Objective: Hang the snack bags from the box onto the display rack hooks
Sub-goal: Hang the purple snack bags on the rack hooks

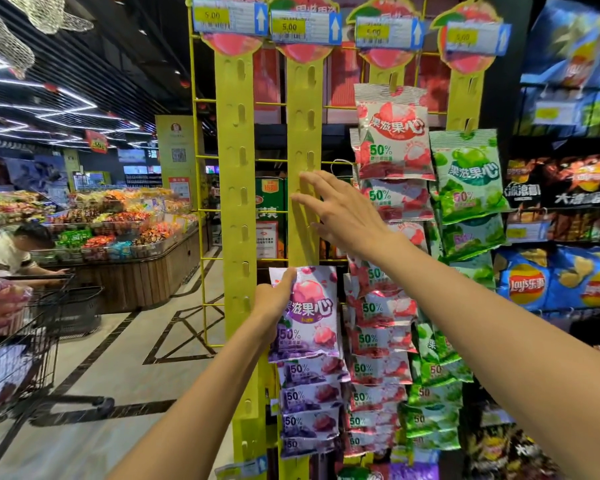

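Note:
My left hand (274, 299) grips a purple snack bag (309, 313) by its upper left corner, holding it against the second yellow hanging strip (303, 133) of the display rack. Several more purple bags (309, 410) hang below it on that strip. My right hand (333, 209) is open, fingers spread flat against the same strip above the bag. The first yellow strip (236, 168) on the left has bare hooks. Red-and-white bags (392, 133) fill the third strip and green bags (465, 174) the fourth. The box is out of view.
Price tags (229, 17) sit along the rack top. Chip bags (551, 282) fill shelves at right. A shopping cart (18, 341) stands at left, a person (11, 251) beside a candy counter (118, 237) behind it. Tiled aisle floor (118, 358) lies to the rack's left.

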